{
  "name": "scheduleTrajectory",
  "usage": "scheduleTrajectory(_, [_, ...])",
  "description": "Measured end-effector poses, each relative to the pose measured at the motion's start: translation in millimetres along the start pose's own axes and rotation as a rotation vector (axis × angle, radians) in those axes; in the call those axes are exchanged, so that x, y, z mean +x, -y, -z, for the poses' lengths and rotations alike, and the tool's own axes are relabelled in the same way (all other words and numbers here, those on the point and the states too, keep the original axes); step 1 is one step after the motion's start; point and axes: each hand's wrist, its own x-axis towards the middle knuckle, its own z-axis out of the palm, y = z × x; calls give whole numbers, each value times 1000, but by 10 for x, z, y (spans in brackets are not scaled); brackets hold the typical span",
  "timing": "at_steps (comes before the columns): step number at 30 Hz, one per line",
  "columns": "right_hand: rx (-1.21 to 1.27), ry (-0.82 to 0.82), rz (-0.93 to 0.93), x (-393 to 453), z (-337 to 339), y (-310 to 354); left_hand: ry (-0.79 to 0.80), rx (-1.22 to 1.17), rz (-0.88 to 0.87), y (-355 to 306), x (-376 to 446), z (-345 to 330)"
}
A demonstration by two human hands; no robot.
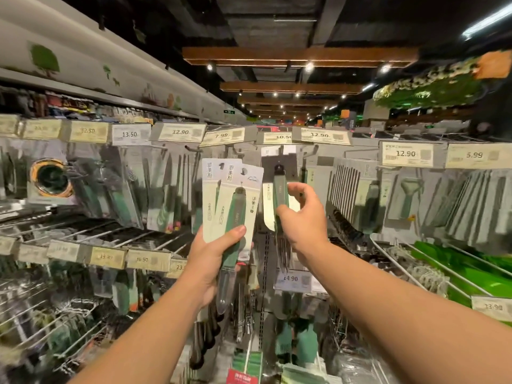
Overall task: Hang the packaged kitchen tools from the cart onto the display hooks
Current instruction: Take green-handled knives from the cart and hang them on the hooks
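A: Head view puts you right at the display wall, with your left hand point(213, 253) gripping two packaged tools point(231, 200) fanned together at centre frame. So at least two are left to hang.

B: And your right hand point(300, 214)?

A: Raised just right of centre, fingers pinched on a green-handled packaged tool point(279, 198) that sits up at its display hook point(280, 155). Whether the card is fully seated on that hook, you can't tell from here.

B: The cart?

A: Out of frame, so what remains in it is unknown. The neighbouring hooks left and right look well stocked.

B: Arm pose?

A: Both forearms reach up and forward, the left wrist upright, the right wrist bent toward the hook.
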Motion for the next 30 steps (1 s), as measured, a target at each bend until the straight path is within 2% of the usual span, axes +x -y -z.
scheduleTrajectory(9, [-144,28,14,333,-88,-305,5,-60,5,85,165,-83])
scheduleTrajectory(16, [-173,119,-174,752,-94,-405,11,-58,-2,175,296,-65])
scheduleTrajectory(20, [-208,187,-123,896,-93,-481,0,-56,1,174,389,-28])
scheduleTrajectory(30, [-306,218,-117,933,-143,-500,-8,-86,3,169,444,18])
